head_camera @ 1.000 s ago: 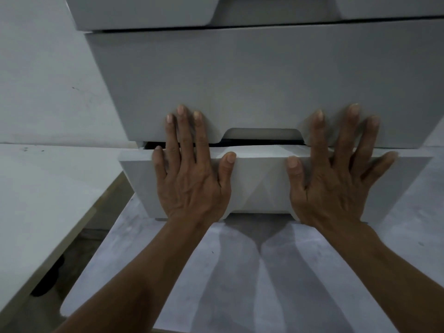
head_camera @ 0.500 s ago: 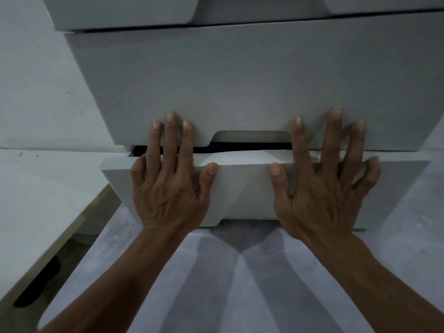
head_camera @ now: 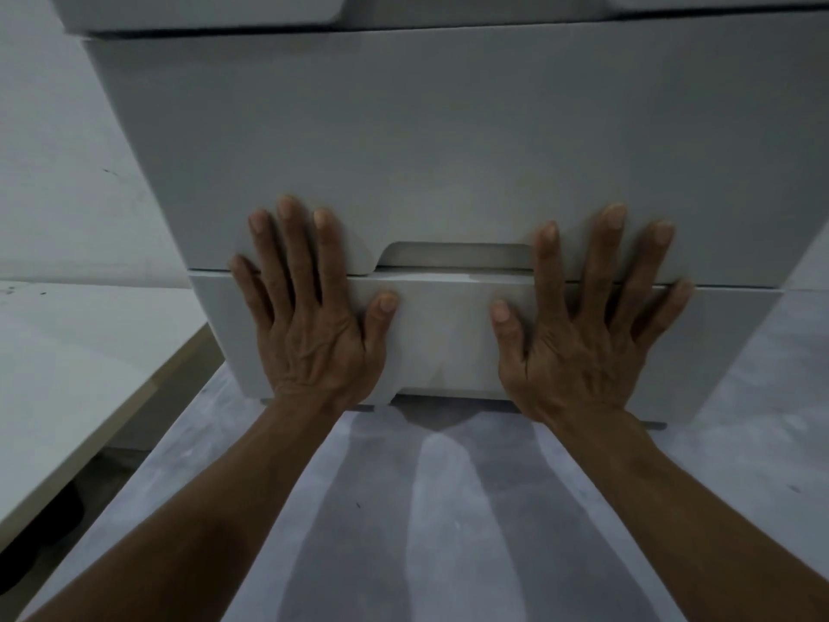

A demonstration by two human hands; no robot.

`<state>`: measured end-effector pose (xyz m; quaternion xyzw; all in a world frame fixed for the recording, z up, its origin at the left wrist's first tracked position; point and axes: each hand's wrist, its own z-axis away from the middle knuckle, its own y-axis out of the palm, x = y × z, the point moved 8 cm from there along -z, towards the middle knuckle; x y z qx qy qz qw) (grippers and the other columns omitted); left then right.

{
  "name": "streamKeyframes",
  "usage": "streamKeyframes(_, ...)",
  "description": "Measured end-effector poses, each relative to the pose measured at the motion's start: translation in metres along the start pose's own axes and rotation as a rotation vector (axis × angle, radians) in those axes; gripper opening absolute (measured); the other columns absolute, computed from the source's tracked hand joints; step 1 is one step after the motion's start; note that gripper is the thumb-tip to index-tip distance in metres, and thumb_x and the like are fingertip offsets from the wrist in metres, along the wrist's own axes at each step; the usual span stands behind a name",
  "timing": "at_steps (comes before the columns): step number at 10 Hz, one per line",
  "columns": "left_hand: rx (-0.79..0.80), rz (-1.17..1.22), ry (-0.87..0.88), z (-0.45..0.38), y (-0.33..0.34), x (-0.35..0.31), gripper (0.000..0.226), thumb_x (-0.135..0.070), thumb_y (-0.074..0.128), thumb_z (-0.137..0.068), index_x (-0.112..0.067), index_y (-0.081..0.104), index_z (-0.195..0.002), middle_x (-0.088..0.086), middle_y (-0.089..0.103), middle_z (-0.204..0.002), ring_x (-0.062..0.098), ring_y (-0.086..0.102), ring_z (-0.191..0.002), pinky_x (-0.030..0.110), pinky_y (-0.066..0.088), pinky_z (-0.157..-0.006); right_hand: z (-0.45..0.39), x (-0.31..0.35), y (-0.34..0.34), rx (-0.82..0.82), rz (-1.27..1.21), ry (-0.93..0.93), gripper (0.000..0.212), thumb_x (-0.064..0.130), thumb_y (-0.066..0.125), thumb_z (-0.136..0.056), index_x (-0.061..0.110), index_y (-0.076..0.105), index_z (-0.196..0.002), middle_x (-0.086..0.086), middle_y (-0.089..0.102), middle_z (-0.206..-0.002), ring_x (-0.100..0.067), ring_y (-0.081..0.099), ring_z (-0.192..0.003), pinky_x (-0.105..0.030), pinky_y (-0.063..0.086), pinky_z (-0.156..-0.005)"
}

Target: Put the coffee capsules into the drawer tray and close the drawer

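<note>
Both grips, left hand and right hand, lie flat and splayed, holding nothing, pressed on the seemingly shut drawer between them.

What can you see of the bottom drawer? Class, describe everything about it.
The bottom drawer is pale grey-white, matt, and looks like plastic. Its flat front has a notched cut-out along the lower edge. It sits pushed in, nearly flush under the larger drawer above, on a grey surface. The left hand and right hand press flat on its front, fingers spread and reaching onto the drawer above. Its contents are hidden.
</note>
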<state>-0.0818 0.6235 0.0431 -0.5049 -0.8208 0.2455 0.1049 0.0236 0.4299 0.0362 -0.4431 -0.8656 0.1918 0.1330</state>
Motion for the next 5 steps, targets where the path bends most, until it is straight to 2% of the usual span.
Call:
streamKeyframes(1, 0.042, -0.025, 0.000, 0.001, 0.003, 0.000, 0.084, -0.060, 0.026, -0.095, -0.005, 0.002, -0.153, 0.022, 0.002, -0.159, 0.043, 0.001, -0.147, 0.057, -0.002, -0.118, 0.001, -0.001, 0.002, 0.021, 0.011, -0.001, 0.070, 0.059, 0.037, -0.095, 0.031, 0.006, -0.151, -0.010, 0.014, -0.160, -0.047, 0.010, -0.144, -0.069, 0.006, -0.110)
streamKeyframes(2, 0.155, -0.019, -0.039, 0.006, -0.002, -0.001, 0.083, -0.058, 0.028, -0.097, -0.008, -0.006, -0.154, 0.018, -0.005, -0.162, 0.038, -0.006, -0.149, 0.058, 0.001, -0.119, 0.007, -0.002, 0.000, 0.163, -0.007, 0.019, 0.073, 0.059, 0.037, -0.096, 0.029, 0.004, -0.153, -0.013, 0.006, -0.162, -0.044, 0.004, -0.147, -0.068, 0.005, -0.113)
streamKeyframes(3, 0.271, 0.049, -0.083, 0.013, -0.022, -0.010, 0.082, -0.057, 0.029, -0.098, -0.013, -0.011, -0.154, 0.010, -0.015, -0.162, 0.029, -0.014, -0.150, 0.055, 0.003, -0.120, 0.014, 0.003, -0.021, 0.312, -0.068, 0.021, 0.075, 0.058, 0.037, -0.095, 0.028, 0.003, -0.155, -0.008, -0.008, -0.163, -0.035, -0.008, -0.149, -0.065, 0.008, -0.115)
streamKeyframes(4, 0.371, 0.093, -0.124, 0.017, -0.059, -0.020, 0.077, -0.058, 0.024, -0.098, -0.019, -0.013, -0.154, 0.003, -0.017, -0.163, 0.022, -0.017, -0.149, 0.055, 0.004, -0.121, 0.015, 0.004, -0.060, 0.476, -0.171, 0.090, 0.071, 0.058, 0.030, -0.095, 0.036, -0.004, -0.154, 0.000, -0.017, -0.162, -0.025, -0.015, -0.149, -0.061, 0.007, -0.118)
streamKeyframes(5, 0.454, 0.190, -0.154, 0.031, -0.111, -0.033, 0.073, -0.059, 0.022, -0.098, -0.026, -0.011, -0.154, -0.001, -0.016, -0.163, 0.019, -0.016, -0.150, 0.053, 0.002, -0.122, 0.028, 0.007, -0.111, 0.660, -0.325, 0.234, 0.068, 0.065, 0.018, -0.093, 0.044, -0.010, -0.151, 0.005, -0.017, -0.162, -0.020, -0.012, -0.150, -0.056, 0.010, -0.119)
